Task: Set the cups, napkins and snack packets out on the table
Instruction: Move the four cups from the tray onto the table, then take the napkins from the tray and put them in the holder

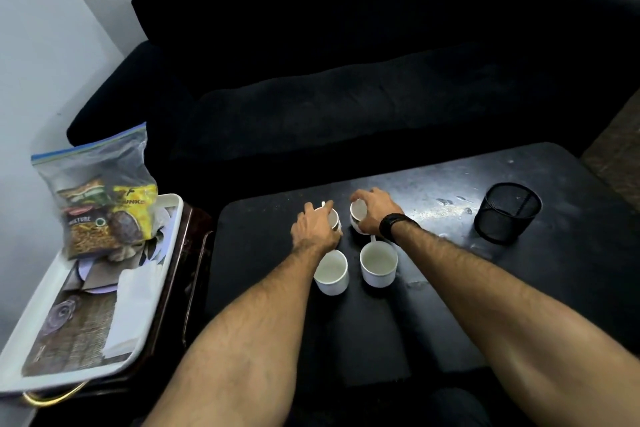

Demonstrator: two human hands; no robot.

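Two white cups stand upright on the black table (433, 288): one near left (331, 272), one near right (378, 263). Just beyond them my left hand (317, 227) grips a third white cup (333, 218) from above, and my right hand (375, 210) grips a fourth white cup (358, 211), which is tilted toward the left. A clear zip bag of snack packets (104, 204) stands on the white tray (166, 239) at the left. White napkins (133, 308) lie on that tray.
A black mesh pen holder (507, 211) stands on the table's right side. A black sofa (346, 80) runs behind the table. The tray rests on a dark side stand (194, 253) beside the table's left edge.
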